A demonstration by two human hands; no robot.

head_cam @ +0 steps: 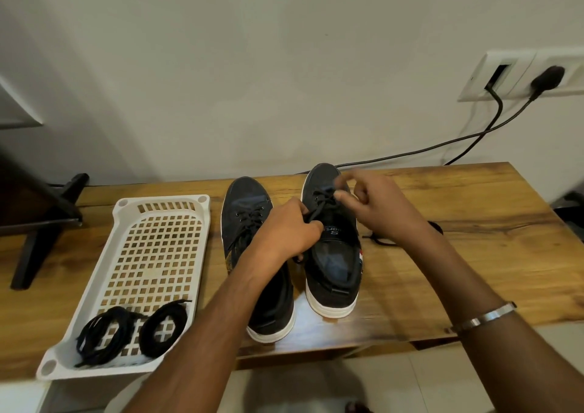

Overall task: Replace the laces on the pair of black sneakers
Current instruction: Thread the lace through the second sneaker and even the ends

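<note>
Two sneakers: left sneaker (252, 232) and right sneaker (331, 248), centre of the wooden tabletop (474, 238), toes toward the wall.
Left hand (287, 232): pinches the right sneaker's lace (316, 211); hides the left sneaker's middle.
Right hand (376, 205): motion-blurred fingers at the upper lacing; grip unclear.
Spare laces (132, 330): two coils in the white tray (126, 204), lower left.
Loose lace (379, 240): mostly hidden behind the right wrist.

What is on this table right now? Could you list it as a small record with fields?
surface: wooden table
shoes: two black sneakers, left sneaker and right sneaker, side by side
left hand: pinches the right sneaker's lace
right hand: fingers at the lace near the toe
tray: white, holds two coiled black laces
wall: socket with cables plugged in
</note>
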